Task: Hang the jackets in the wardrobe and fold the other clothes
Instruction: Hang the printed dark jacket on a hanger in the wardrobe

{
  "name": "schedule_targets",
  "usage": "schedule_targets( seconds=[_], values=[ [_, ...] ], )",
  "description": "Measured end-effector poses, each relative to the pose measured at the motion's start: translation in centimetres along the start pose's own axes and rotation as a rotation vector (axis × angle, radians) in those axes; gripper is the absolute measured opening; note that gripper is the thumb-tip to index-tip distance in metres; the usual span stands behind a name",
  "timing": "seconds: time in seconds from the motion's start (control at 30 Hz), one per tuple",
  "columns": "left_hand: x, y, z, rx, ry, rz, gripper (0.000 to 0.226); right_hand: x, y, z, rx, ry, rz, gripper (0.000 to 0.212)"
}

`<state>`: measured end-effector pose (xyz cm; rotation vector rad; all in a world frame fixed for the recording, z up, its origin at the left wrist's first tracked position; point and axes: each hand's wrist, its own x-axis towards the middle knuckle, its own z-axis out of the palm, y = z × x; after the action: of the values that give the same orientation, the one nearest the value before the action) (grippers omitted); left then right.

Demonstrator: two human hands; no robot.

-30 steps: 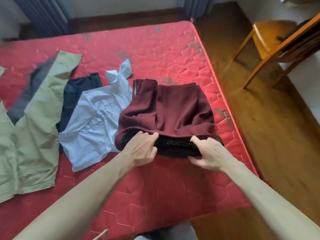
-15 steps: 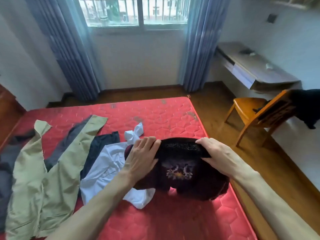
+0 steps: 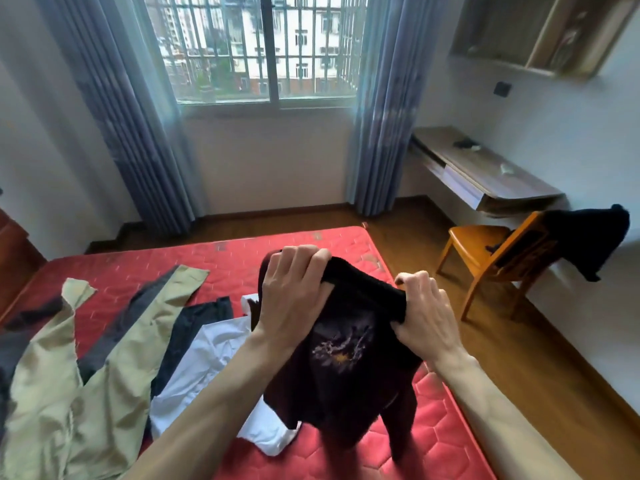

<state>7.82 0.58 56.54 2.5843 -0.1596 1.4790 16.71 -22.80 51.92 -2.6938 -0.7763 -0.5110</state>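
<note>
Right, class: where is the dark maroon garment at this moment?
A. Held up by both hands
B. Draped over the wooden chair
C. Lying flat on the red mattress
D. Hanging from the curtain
A: the left hand and right hand grip the dark maroon garment by its top edge, lifted above the red mattress.

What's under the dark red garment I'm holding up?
The red mattress and part of the white shirt show beneath the dark red garment. Whatever lies directly behind it is covered.

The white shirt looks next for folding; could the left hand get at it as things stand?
Probably not right away: the left hand is clamped on the dark maroon garment, as is the right hand. The white shirt lies uncovered just below it, so letting go would free the way.
</note>
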Motion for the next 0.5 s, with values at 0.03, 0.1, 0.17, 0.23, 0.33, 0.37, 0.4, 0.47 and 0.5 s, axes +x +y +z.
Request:
schedule_targets(
  seconds=[0.03, 0.1, 0.17, 0.23, 0.33, 0.37, 0.4, 0.47, 0.5],
  values=[
    [0.6, 0.1, -0.1, 0.011, 0.003, 0.012, 0.023, 0.0, -0.1, 0.0, -0.001, -0.033, 0.053, 0.062],
    [1.3, -0.3, -0.5, 0.038, -0.029, 0.020, 0.020, 0.3, -0.1, -0.8, 0.020, -0.113, 0.130, 0.052],
    [1.9, -1.1, -1.0, 0.067, -0.090, -0.010, 0.019, 1.1, 0.4, -1.9, 0.034, -0.177, 0.135, 0.037],
    [2.3, -2.2, -1.6, 0.094, -0.149, -0.069, 0.022, 2.1, 0.8, -3.4, 0.073, -0.226, 0.119, 0.023],
    [3.0, -3.7, -2.5, 0.115, -0.216, -0.117, 0.025, 3.4, 0.4, -5.5, 0.048, -0.129, 0.094, 0.015],
    [3.3, -4.0, -2.8, 0.127, -0.235, -0.121, 0.025, 3.6, -0.1, -6.0, 0.017, -0.072, 0.095, 0.014],
    [3.6, -4.3, -3.0, 0.141, -0.250, -0.132, 0.026, 3.8, -0.6, -6.3, 0.003, -0.023, 0.106, 0.014],
    [4.1, -4.6, -3.3, 0.157, -0.274, -0.174, 0.024, 4.0, -1.4, -6.5, 0.050, 0.025, 0.156, 0.018],
    [4.2, -4.6, -3.3, 0.154, -0.289, -0.192, 0.020, 4.1, -1.6, -6.5, 0.105, 0.003, 0.194, 0.020]
  ],
)
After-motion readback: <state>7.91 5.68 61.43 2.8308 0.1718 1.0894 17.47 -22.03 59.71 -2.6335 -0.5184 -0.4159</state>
